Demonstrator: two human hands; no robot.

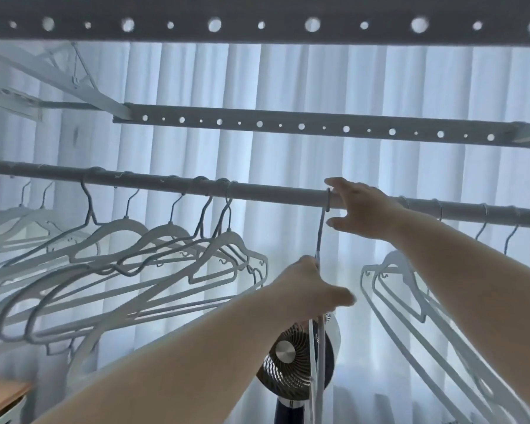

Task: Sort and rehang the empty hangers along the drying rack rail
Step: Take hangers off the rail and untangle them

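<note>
So the round rail (273, 194) runs right across the view, sloping down a bit to the right. One white hanger (319, 234) has its hook looped over it a little right of the rail's middle, in the bare stretch between the two groups. It's turned edge-on to the camera, so below the stem you mostly just see thin strips running down.

The left hand (314, 289) has it by the top of the body, right under the stem, fingers curled tight around it. The right hand (361, 209) is up at the rail just beside the hook. Its fingers are fairly straight over the top of the rail and the thumb is spread out underneath, so it's wide open and not clamping anything. Can't tell if it's actually touching the hook.

Toward the rail's left end there's a big bunch of hangers (126, 225), white and grey, tilted and overlapping in a messy fan. Toward the right end a smaller bunch (393, 261) hangs partly behind the right forearm, well apart from the held one.

Above the rail is a flat perforated bar (288, 127), with another one up at the very top. Behind everything there's a pale pleated curtain (288, 75), and low down a round fan (286, 354) sits behind the held hanger. Bit of a wooden surface (0, 396) in the bottom left corner
</note>
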